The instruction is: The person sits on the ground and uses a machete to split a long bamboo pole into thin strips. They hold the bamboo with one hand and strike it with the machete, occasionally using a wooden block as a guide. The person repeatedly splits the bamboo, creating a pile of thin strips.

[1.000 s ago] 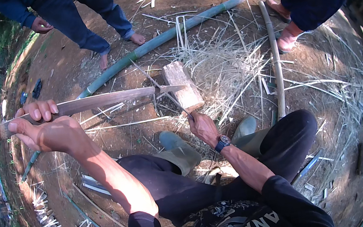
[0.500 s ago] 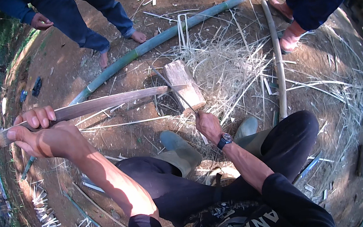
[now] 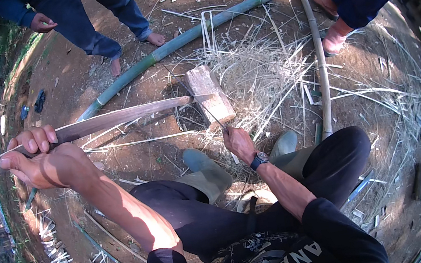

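Observation:
My left hand (image 3: 45,156) is raised at the left, its fingers wrapped round the butt of a long-handled knife. The knife's long brown wooden handle (image 3: 121,117) stretches rightward, level with the picture. Its short pointed blade (image 3: 204,97) lies over a squared wood block (image 3: 208,85) on the ground. In my right hand (image 3: 239,144) is a thin dark metal rod (image 3: 209,112); whether it is a file or a blade seen edge-on, I cannot tell. The rod slants away up-left and crosses the knife where blade meets handle. A watch (image 3: 260,159) is on my right wrist.
Beyond the block lies a long green bamboo pole (image 3: 176,47). Pale shavings (image 3: 256,70) spread around the block. A second, paler pole (image 3: 321,77) lies to the right. Two people stand barefoot or in sandals at the far side. Short split pieces (image 3: 53,242) lie at lower left.
The whole view has shifted slightly, moving the scene a little up and left. My left hand and the knife handle sit slightly farther left. Both grips are the same.

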The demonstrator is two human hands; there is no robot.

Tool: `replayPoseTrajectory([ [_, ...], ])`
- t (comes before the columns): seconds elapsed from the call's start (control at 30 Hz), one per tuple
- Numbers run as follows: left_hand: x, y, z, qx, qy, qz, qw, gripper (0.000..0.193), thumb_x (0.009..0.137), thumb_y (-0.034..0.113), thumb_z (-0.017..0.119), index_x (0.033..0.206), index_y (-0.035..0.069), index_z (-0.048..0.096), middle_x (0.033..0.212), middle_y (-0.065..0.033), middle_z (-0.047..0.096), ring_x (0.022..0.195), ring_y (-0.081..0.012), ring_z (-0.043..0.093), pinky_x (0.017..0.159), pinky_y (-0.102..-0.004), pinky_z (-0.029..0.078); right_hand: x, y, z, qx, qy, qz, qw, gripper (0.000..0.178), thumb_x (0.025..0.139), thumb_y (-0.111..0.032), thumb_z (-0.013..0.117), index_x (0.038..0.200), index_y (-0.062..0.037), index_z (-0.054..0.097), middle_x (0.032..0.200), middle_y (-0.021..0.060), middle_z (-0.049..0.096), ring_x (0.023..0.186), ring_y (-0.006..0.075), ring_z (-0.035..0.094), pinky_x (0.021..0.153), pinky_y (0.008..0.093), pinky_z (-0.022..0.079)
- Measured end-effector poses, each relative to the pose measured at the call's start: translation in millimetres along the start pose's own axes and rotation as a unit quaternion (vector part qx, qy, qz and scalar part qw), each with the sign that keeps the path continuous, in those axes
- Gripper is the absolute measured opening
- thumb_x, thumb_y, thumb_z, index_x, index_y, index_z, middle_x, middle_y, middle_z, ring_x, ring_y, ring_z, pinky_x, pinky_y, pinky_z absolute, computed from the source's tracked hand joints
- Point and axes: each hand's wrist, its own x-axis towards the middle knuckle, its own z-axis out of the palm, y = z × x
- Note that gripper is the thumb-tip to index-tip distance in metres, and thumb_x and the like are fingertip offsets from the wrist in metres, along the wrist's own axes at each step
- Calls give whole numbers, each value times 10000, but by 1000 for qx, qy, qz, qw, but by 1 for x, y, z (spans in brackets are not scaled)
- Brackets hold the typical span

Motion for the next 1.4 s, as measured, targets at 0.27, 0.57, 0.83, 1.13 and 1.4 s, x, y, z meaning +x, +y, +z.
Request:
replayPoseTrajectory([
  [0.27, 3, 3, -5, -2, -20, 5, 1000, 377, 980, 437, 403, 881, 73, 413, 645, 0, 347, 535, -97, 352, 499, -250, 328, -2, -8, 0, -4, 5, -10, 1000, 242, 886, -189, 498, 806, 23, 583, 609, 246, 579, 582, 399, 595, 566, 478, 474],
  [0.57, 7, -1, -12, -23, -22, 8, 999, 403, 952, 459, 461, 931, 59, 415, 621, -8, 373, 507, -97, 368, 466, -252, 332, 3, 22, 10, -15, -3, 33, 999, 264, 872, -203, 517, 773, 24, 611, 667, 268, 595, 645, 414, 608, 628, 487, 493],
  [0.83, 10, -5, -14, -35, -29, 2, 999, 374, 966, 431, 441, 926, 60, 414, 637, -13, 387, 521, -102, 380, 481, -255, 337, -12, 77, 31, -47, 32, 69, 996, 274, 866, -223, 536, 770, 24, 606, 667, 267, 593, 663, 425, 606, 657, 507, 497],
  [1.13, 12, -11, -24, -58, -36, -23, 997, 390, 954, 427, 478, 941, 41, 423, 704, -46, 443, 579, -137, 452, 544, -296, 413, -14, 118, 34, -48, -2, 87, 995, 344, 848, -295, 549, 779, 37, 607, 737, 259, 624, 740, 423, 621, 683, 486, 505],
  [1.4, 2, 6, 5, 122, 34, 29, 992, 545, 983, 419, 387, 1237, -63, 401, 847, -103, 490, 755, -207, 514, 829, -387, 468, -12, 94, 16, 189, -128, 246, 942, 402, 841, -313, 568, 714, 66, 532, 525, 169, 557, 458, 265, 599, 472, 378, 488],
])
